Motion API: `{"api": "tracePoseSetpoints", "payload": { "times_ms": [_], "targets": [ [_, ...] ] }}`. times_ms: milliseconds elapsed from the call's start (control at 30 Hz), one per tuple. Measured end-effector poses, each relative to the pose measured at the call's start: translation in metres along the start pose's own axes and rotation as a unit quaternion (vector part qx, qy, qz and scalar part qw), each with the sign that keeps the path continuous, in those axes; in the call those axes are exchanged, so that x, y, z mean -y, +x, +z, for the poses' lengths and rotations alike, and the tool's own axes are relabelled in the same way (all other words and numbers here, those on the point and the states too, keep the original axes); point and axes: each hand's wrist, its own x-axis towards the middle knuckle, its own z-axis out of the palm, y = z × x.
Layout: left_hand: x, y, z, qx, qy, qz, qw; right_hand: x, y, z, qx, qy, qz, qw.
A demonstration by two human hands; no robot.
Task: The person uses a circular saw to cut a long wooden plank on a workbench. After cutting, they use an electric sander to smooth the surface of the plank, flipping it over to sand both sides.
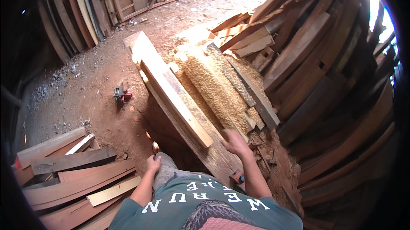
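Observation:
A long pale plank (175, 95) lies along a thick wooden bench board (200, 116) that runs from the far left toward me. Just right of the plank's near end, my right hand (235, 143) is low over the bench with its fingers curled. What is inside them, if anything, is hidden. My left hand (153, 164) rests by my grey trousers (167, 170), its fingers bent in; I cannot make out anything in it. A small red and blue item (237, 176) sits at the bench's near end, partly covered by my right forearm.
A red and black corded power tool (122, 93) lies on the dirt floor, left of the bench. Heaped wood shavings (213, 84) cover boards to its right. Stacked planks (81, 174) lie at near left; large timbers (307, 54) lean on the right, more boards (89, 7) at far left.

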Motion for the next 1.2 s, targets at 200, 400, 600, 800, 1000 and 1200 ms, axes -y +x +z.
{"api": "tracePoseSetpoints", "payload": {
  "times_ms": [200, 400, 600, 800, 1000, 1200],
  "targets": [
    [0.087, 0.016, -0.064, -0.032, -0.218, -0.21, 0.952, 0.185, 0.154, 0.069, 0.132, -0.001, -0.235, 0.963],
    [0.173, 0.151, -0.116, 0.0, -0.415, -0.295, 0.861, 0.349, 0.353, 0.173, 0.107, -0.015, -0.346, 0.932],
    [0.168, 0.35, -0.158, -0.015, -0.441, -0.242, 0.864, 0.399, 0.628, 0.266, -0.205, -0.111, -0.228, 0.945],
    [0.184, 0.512, -0.173, 0.062, -0.551, -0.35, 0.755, 0.431, 0.769, 0.305, -0.121, -0.233, -0.134, 0.955],
    [0.242, 0.73, -0.121, 0.062, -0.665, -0.359, 0.652, 0.429, 0.785, 0.315, -0.182, -0.264, -0.097, 0.942],
    [0.28, 0.888, -0.083, -0.024, -0.86, -0.308, 0.405, 0.426, 0.795, 0.32, -0.182, -0.351, -0.139, 0.908]
  ]
}}
